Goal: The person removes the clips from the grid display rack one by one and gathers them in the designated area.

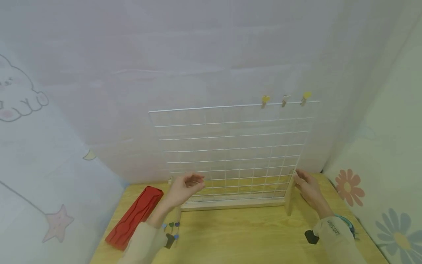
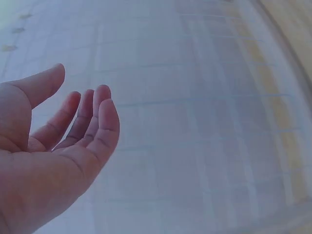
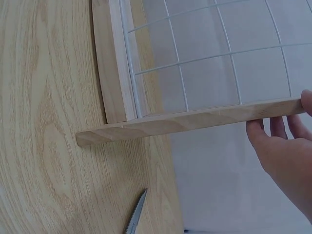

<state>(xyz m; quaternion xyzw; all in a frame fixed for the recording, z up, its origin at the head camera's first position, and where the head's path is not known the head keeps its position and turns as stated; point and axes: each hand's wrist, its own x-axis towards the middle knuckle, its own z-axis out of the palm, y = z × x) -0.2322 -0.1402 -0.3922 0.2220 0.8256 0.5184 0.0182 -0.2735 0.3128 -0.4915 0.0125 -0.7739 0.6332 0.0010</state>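
A white wire grid panel (image 1: 230, 148) stands upright in a wooden stand (image 1: 230, 204) at the back of the table. Three small wooden clips with heart tops sit on its upper edge at the right: a yellow clip (image 1: 265, 101), a white clip (image 1: 285, 101) and another yellow clip (image 1: 305, 98). My right hand (image 1: 309, 190) pinches the upper part of the stand's right upright (image 3: 195, 121) between thumb and fingers. In front of the grid's lower left, my left hand (image 1: 184, 190) hangs with loosely bent fingers and holds nothing; its palm shows in the left wrist view.
A red moulded tray (image 1: 136, 216) lies at the table's left. Several heart-topped clips (image 1: 171, 224) lie by the left sleeve. A serrated blade (image 3: 136, 212) rests right of the stand. Printed cloth (image 1: 197, 47) hangs behind and at both sides.
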